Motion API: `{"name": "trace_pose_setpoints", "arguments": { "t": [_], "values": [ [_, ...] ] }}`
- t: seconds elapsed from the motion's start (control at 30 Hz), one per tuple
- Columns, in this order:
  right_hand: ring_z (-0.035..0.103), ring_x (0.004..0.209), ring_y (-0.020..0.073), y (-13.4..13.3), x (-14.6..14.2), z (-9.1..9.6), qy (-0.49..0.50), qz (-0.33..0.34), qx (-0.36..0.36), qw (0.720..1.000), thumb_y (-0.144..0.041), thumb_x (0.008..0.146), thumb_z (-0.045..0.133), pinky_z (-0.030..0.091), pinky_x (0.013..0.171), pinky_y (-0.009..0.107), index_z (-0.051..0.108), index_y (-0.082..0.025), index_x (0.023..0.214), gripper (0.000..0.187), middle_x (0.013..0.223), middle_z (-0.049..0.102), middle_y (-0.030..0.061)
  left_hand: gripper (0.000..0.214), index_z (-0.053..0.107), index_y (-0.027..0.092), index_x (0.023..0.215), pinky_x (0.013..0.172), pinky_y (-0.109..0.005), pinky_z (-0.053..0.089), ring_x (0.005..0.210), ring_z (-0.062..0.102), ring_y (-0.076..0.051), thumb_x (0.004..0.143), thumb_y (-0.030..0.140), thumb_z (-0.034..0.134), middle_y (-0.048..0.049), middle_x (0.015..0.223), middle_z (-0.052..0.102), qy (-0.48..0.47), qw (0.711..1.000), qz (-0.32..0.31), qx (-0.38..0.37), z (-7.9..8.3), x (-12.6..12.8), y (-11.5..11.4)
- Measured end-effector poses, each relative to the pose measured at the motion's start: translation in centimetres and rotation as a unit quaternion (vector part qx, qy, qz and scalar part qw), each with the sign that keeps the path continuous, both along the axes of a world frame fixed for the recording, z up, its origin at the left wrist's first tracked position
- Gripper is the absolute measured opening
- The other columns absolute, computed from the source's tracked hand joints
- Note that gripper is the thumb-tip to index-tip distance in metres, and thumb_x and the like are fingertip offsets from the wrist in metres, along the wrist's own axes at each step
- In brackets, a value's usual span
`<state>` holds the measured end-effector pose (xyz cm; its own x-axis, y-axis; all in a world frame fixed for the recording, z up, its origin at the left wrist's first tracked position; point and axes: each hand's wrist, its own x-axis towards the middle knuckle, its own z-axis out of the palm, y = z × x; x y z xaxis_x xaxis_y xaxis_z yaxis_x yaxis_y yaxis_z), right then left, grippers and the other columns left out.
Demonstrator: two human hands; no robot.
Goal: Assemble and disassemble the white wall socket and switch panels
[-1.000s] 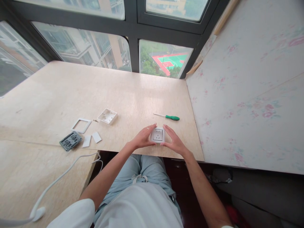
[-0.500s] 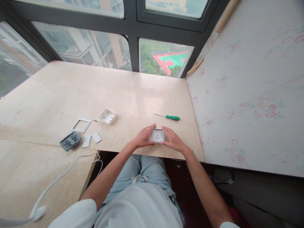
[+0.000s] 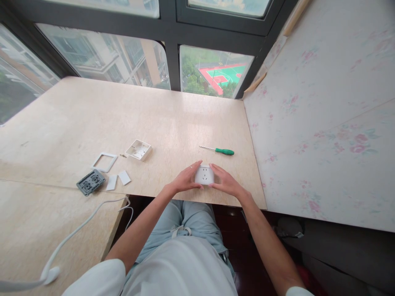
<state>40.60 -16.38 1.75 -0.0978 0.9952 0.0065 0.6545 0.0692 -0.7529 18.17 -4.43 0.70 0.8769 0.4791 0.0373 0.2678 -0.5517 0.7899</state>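
Note:
A white wall socket (image 3: 204,175) with several dark pin slots faces up near the table's front edge. My left hand (image 3: 187,176) grips its left side, thumb at the near corner and fingers at the far one. On the opposite side my right hand (image 3: 225,180) holds it the same way, so the socket is clasped between both hands. Beyond them lies a screwdriver (image 3: 224,151) with a green handle, its shaft pointing left. The socket's underside is hidden.
To the left are a white mounting box (image 3: 138,150), small screws (image 3: 123,156), a white frame (image 3: 105,162), a grey switch body (image 3: 91,182) and two white plates (image 3: 124,177). A white cable (image 3: 83,224) runs across the lower left. A papered wall (image 3: 308,135) bounds the right.
The dark gap along the socket's far edge has closed, and its face now looks flush. Both hands have kept almost the same place. The view has shifted slightly.

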Motion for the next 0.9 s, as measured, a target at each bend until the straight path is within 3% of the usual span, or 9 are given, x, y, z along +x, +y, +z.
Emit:
{"name": "trace_pose_setpoints", "arguments": {
  "t": [0.23,0.67,0.9],
  "values": [
    [0.035,0.146,0.0319,0.1,-0.1,0.6,-0.01,0.006,-0.014,1.0,-0.041,0.079,0.076,0.03,0.119,0.056,0.035,-0.025,0.153,0.086,0.157,0.037,0.0125,0.102,0.025,0.026,0.154,0.118,-0.057,0.03,0.146,0.033,-0.032,0.071,0.045,0.082,-0.017,0.159,0.032,-0.032,0.997,0.009,-0.072,0.3,-0.2,0.2],
    [0.042,0.141,0.0347,0.7,-0.3,1.1,-0.035,0.024,0.01,0.999,-0.038,0.076,0.079,0.035,0.116,0.059,0.045,-0.026,0.147,0.079,0.152,0.046,0.0117,0.089,0.032,0.024,0.15,0.116,-0.057,0.032,0.144,0.038,-0.031,0.077,0.047,0.076,-0.0175,0.155,0.039,-0.06,0.996,0.0,-0.059,-0.3,-0.2,0.2],
    [0.045,0.138,0.0386,1.1,-0.7,2.5,-0.08,0.04,0.002,0.996,-0.029,0.073,0.081,0.037,0.115,0.057,0.05,-0.012,0.143,0.079,0.148,0.048,0.0202,0.087,0.034,0.014,0.148,0.118,-0.052,0.032,0.143,0.039,-0.031,0.078,0.045,0.076,-0.0207,0.154,0.039,-0.062,0.996,0.0,-0.059,0.2,-0.2,0.2]
  ]
}}
